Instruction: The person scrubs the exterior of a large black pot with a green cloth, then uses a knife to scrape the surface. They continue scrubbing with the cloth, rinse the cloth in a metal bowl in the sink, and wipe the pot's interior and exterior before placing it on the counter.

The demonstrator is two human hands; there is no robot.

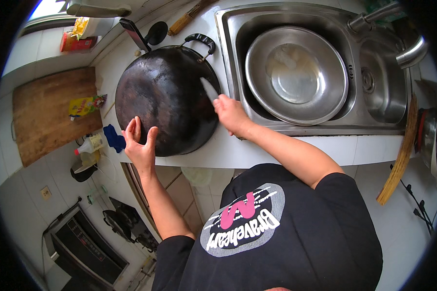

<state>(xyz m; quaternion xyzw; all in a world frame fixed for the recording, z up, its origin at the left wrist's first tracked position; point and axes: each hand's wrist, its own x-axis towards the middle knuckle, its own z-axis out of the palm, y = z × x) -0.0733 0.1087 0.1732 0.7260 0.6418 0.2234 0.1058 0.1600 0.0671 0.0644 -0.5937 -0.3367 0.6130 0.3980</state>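
A blackened wok (pixel 160 94) lies upside down on the white tiled counter, its sooty underside up and a loop handle (pixel 200 40) at its far rim. In my right hand (pixel 233 114), at the wok's right side, is a knife whose metal blade (pixel 209 90) points away from me over the dark surface. Whether the edge touches the wok, I cannot tell. My left hand (pixel 140 145) is at the near-left rim of the wok, thumb and fingers apart, with nothing in its grasp. The knife's handle is hidden in my fist.
Right of the wok, a steel basin (pixel 255 76) holding a little cloudy water sits in the double sink (pixel 291 130). A black ladle (pixel 156 32) and a straw brush (pixel 184 23) lie behind. A wooden board (pixel 47 120) and dark blue cloth (pixel 113 138) are at left.
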